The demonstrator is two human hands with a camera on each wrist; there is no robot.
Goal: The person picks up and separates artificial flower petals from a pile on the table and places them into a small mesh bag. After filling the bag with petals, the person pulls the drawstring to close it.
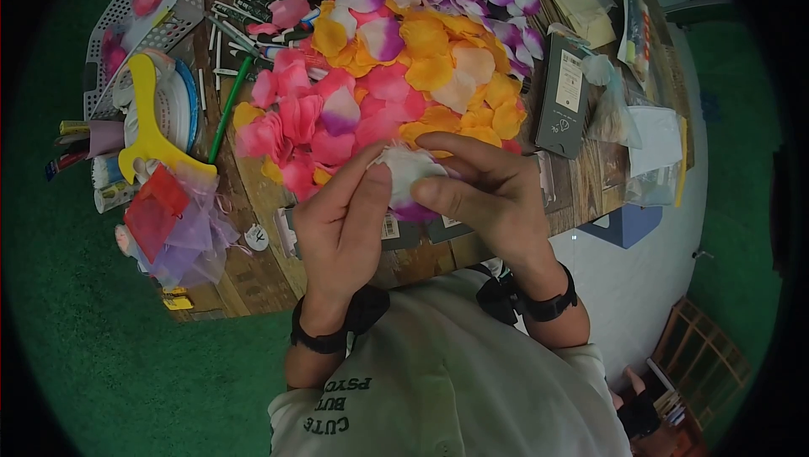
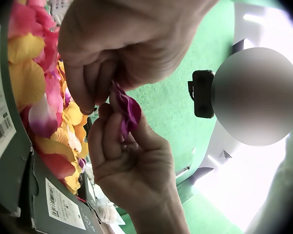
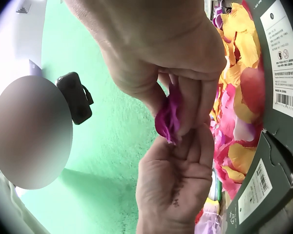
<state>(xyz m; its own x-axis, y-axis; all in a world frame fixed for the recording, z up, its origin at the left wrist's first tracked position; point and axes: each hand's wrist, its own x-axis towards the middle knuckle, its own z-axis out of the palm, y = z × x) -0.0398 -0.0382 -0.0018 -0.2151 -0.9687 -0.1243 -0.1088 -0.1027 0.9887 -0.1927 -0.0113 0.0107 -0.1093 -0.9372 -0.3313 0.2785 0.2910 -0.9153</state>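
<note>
Both hands meet over the table's near edge around white-and-purple artificial flower petals (image 1: 410, 172), which look bunched together. My left hand (image 1: 345, 217) pinches their left side, its thumb on the white face. On the other side my right hand (image 1: 497, 196) grips them between thumb and fingers. From the left wrist, the purple edge of the petals (image 2: 129, 109) shows folded between the fingers of the right hand (image 2: 136, 161). The right wrist view shows the same purple folds (image 3: 171, 114) under the right hand (image 3: 171, 53), with the left hand (image 3: 176, 180) below. Fingers hide part of the petals.
Beyond the hands spreads a heap of pink, yellow and purple petals (image 1: 371, 94). Dark boxes (image 1: 560, 94) with labels stand right of it and along the near edge. At left are a yellow plastic piece (image 1: 152, 120), mesh bags (image 1: 190, 233), a green stick (image 1: 229, 111) and a perforated basket (image 1: 105, 56).
</note>
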